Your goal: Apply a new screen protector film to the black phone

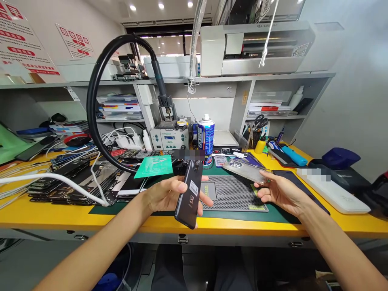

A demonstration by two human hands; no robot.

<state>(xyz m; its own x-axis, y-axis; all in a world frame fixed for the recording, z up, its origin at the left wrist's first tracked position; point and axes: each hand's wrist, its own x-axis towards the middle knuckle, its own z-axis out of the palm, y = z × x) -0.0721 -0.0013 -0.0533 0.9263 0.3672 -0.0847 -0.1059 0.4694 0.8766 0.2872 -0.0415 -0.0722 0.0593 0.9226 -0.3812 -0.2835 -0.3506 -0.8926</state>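
At six o'clock, the left hand (163, 196) grips a dark phone (188, 204); toward four o'clock, the right hand (281, 192) pinches a clear case (245, 170).

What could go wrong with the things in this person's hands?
The dark phone tilts in the left hand, seemingly near the front edge of the yellow bench, so it might slip and fall. The right hand grips the clear case at one end, so it could drop onto the grey mat.
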